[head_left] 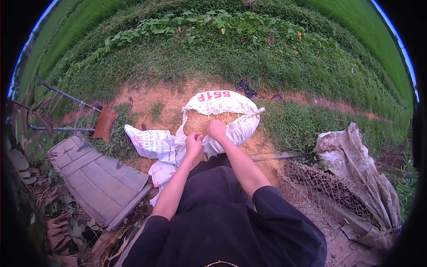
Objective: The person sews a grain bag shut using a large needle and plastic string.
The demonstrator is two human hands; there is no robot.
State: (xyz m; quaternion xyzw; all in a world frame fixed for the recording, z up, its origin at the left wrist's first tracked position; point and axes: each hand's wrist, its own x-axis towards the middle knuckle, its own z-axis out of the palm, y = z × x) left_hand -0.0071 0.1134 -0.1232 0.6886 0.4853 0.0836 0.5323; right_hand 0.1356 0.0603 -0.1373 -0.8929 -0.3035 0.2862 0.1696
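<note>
A white woven sack (242, 129) with red "551F" print lies on the ground in front of me. Its mouth gapes, and tan, husk-like loose material (195, 122) fills it. Thin yellowish strands (235, 118) cross the opening. My left hand (194, 143) is closed in a pinch by the sack's near edge; whatever is between its fingertips is too small to name. Just right of it and a little farther away, my right hand (216, 129) is closed in a fist over the sack's mouth. What it grips is hidden.
More white printed sacks (155, 144) lie crumpled at left. Beyond them are a grey slatted panel (100, 178) and a metal frame with a rusty plate (105, 123). At right, netting (329, 187) lies beside a dirty tarp (351, 160). Tan material covers the soil; grass (200, 58) grows behind.
</note>
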